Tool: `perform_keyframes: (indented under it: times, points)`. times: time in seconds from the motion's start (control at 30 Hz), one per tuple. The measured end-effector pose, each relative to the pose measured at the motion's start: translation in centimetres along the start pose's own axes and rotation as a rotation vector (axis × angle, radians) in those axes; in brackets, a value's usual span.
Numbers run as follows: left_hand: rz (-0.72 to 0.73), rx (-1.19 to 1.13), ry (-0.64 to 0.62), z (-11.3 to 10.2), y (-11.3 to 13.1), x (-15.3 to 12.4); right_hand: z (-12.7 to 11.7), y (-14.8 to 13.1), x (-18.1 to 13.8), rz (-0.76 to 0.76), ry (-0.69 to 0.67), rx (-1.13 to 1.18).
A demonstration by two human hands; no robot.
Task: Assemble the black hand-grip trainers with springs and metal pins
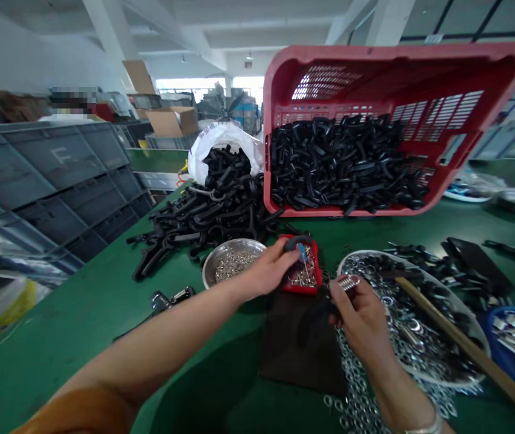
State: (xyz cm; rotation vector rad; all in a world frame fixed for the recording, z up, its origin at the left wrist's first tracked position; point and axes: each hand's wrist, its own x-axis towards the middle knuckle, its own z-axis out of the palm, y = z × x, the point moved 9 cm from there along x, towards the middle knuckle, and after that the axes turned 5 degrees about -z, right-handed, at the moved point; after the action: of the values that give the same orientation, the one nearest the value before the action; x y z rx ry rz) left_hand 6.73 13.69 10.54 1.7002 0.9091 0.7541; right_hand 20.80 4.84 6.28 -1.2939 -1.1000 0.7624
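The left hand (268, 271) pinches a small blue-tipped piece (302, 253) over the red tray (300, 290). The right hand (363, 316) pinches a spring (350, 281). Joining them likely needs fine alignment.

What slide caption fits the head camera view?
Left hand at a small red tray of metal parts; right hand holds a coiled metal piece.
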Motion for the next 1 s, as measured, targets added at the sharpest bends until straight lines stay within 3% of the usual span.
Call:
perform_keyframes:
  times: [0.07, 0.13, 0.3, 0.5, 0.77, 1.0]
  points:
    - [-0.106, -0.188, 0.009, 2.9, -1.9, -2.3, 1.0, -1.4, -0.5, -0.082, -0.047, -0.084]
    - [-0.163, -0.278, 0.089, 4.2, -3.5, -3.8, 1.5, -2.0, -1.1, -0.136, -0.071, -0.172]
    - [-0.012, -0.105, 0.213, 4.2, -3.2, -5.0, 1.4, -1.7, -2.7, -0.206, -0.061, -0.342]
    - [0.038, 0.018, 0.215, 4.5, -2.9, -6.0, 1.2, -2.0, -3.3, -0.270, -0.017, -0.419]
    - [0.031, -0.020, 0.132, 5.3, -3.9, -6.6, 3.3, -1.6, -3.0, -0.301, -0.363, -0.525]
    - [-0.075, -0.005, 0.053, 6.0, -5.4, -6.6, 4.6, 0.9, -3.8, -0.155, -0.602, -0.471]
